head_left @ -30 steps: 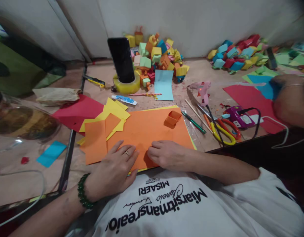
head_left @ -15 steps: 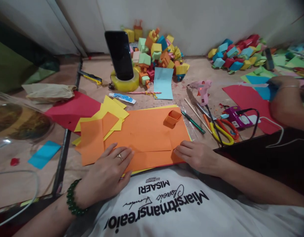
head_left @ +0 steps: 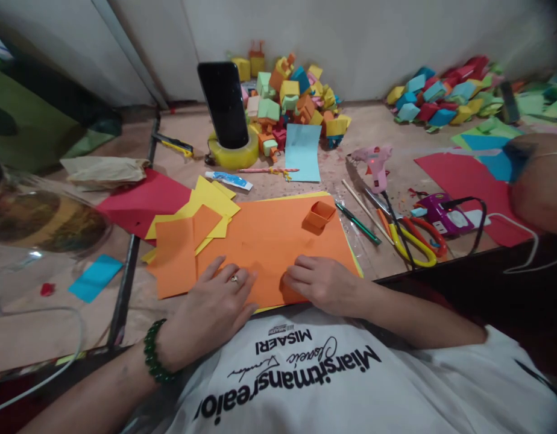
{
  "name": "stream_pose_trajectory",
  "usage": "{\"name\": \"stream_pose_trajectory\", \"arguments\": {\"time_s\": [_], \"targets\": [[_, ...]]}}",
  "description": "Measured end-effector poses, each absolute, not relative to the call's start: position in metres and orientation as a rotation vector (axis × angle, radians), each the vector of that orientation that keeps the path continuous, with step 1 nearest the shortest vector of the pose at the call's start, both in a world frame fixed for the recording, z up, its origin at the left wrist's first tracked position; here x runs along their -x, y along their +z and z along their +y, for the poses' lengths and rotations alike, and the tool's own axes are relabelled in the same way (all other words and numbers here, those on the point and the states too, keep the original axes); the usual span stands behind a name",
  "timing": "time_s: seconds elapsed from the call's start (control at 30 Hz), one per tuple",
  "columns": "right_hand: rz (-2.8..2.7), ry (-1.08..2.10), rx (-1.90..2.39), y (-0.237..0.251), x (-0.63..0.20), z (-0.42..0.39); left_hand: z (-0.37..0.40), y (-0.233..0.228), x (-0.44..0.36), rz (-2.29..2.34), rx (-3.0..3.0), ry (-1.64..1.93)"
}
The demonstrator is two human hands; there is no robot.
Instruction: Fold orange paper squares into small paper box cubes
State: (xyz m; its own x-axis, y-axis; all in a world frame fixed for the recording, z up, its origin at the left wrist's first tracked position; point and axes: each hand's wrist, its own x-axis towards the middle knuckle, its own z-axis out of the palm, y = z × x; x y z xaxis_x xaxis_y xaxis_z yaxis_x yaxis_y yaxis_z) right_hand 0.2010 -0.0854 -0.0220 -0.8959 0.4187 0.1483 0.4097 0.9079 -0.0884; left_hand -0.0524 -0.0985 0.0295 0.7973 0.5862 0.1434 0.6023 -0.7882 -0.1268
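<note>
A large orange paper sheet (head_left: 269, 220) lies on a stack of coloured sheets in front of me. My left hand (head_left: 217, 298) rests on its near left part, fingers spread and lying flat. My right hand (head_left: 324, 283) is on the near right part, its fingers bent and pressed together at the orange paper; what is under the fingertips is partly hidden. A small folded orange paper box (head_left: 320, 214) sits on the sheet's far right corner. Left of the sheet, cut orange pieces (head_left: 174, 256) overlap yellow paper pieces (head_left: 210, 199).
Behind stand a phone (head_left: 224, 105) in a yellow tape roll (head_left: 233, 154) and a heap of paper cubes (head_left: 287, 96). On the right are a green pen (head_left: 357, 223), scissors (head_left: 412, 241), a pink glue gun (head_left: 375, 166), a purple power adapter (head_left: 443, 214) and another person's arm (head_left: 541, 187).
My right hand has moved left across the orange sheet, closer to my left hand. The straight paper edge that showed between my hands is no longer visible. The view has shifted slightly.
</note>
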Motion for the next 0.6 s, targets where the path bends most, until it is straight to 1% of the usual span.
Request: {"name": "stream_pose_trajectory", "arguments": {"time_s": [0.1,0.2,0.27,0.37,0.53,0.6], "targets": [[-2.858,0.080,0.717,-0.018,-0.224,-0.092,-0.104,0.026,0.067,-1.046,2.816,-0.159],[-2.762,0.022,0.784,-0.008,-0.235,-0.098,-0.100,0.019,0.078,-1.266,2.892,-0.181],[-2.711,-0.012,0.818,-0.004,-0.235,-0.101,-0.090,0.015,0.081,-1.416,2.989,-0.177],[-2.667,-0.041,0.860,-0.005,-0.230,-0.103,-0.068,0.011,0.074,-1.649,2.970,-0.228],[-2.603,-0.077,0.917,-0.012,-0.226,-0.108,-0.043,0.011,0.055,-1.638,2.984,-0.137],[-2.579,-0.072,0.949,-0.013,-0.225,-0.109,-0.041,0.013,0.052,-1.612,2.983,-0.163]]}}
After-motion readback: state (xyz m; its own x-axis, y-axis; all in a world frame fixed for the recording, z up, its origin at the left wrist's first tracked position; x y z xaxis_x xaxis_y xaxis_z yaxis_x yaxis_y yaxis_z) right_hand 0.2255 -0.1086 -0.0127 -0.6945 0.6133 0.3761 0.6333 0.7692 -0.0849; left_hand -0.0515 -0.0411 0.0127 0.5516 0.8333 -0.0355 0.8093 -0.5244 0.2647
